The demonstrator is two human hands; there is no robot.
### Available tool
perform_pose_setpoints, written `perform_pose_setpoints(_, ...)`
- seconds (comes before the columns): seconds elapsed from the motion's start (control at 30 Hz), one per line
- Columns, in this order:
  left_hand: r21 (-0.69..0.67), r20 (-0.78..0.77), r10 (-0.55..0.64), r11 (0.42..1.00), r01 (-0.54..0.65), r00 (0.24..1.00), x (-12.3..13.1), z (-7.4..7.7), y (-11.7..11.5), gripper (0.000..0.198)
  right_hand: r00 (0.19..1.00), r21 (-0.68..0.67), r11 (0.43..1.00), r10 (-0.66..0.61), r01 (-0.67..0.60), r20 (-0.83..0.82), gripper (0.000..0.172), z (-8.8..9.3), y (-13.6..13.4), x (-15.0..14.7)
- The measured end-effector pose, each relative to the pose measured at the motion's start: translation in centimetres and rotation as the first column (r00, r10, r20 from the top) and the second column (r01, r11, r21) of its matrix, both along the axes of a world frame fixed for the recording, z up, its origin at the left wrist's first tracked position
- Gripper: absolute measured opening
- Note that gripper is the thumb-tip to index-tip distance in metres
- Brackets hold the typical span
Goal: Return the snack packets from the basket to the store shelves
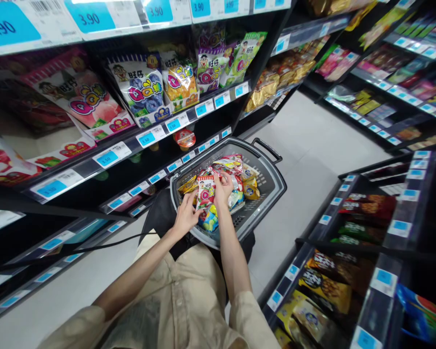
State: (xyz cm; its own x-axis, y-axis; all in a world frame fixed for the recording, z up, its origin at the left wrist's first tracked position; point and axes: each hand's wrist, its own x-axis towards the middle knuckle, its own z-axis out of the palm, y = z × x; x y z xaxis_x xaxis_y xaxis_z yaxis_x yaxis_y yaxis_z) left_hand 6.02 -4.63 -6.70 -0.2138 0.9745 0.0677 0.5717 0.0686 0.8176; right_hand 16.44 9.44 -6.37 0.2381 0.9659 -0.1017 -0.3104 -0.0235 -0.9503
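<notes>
Beige shirt sleeves fill the bottom of the view, both bare forearms stretched out over a grey plastic shopping basket with slotted walls and a black handle, sitting on the dark lap right in front. Left hand is pinched onto the lower edge of a small red and white candy packet, which stands nearly upright at the near-left part of the pile, thumb side on the packet's left. Right hand lies just beside it on the right, fingers curled down onto the heap of mixed bright snack bags; can't tell if it's actually got hold of one or is just resting on top. Packet touches both hands and leans against the bags behind it. Basket's right half is mostly bare mesh, so there's room on that side. Left shelf rail with blue price tags runs close by the basket's far-left rim, pretty tight there. Pale floor aisle opens up past the basket, dark shelving close on the right
</notes>
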Motion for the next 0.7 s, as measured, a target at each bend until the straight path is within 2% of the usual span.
perform_pose_setpoints(0.2,-0.017,0.015,0.01,1.0,-0.01,1.0,-0.07,0.33,0.19,0.076,1.0,0.036,0.999,-0.019,0.02,-0.024,0.049,0.26,-0.09,-0.1)
perform_pose_setpoints(0.7,-0.017,0.018,0.001,1.0,-0.001,1.0,0.02,0.23,0.0,0.075,0.997,0.042,0.999,-0.016,0.013,0.08,0.05,-0.54,-0.06,-0.24)
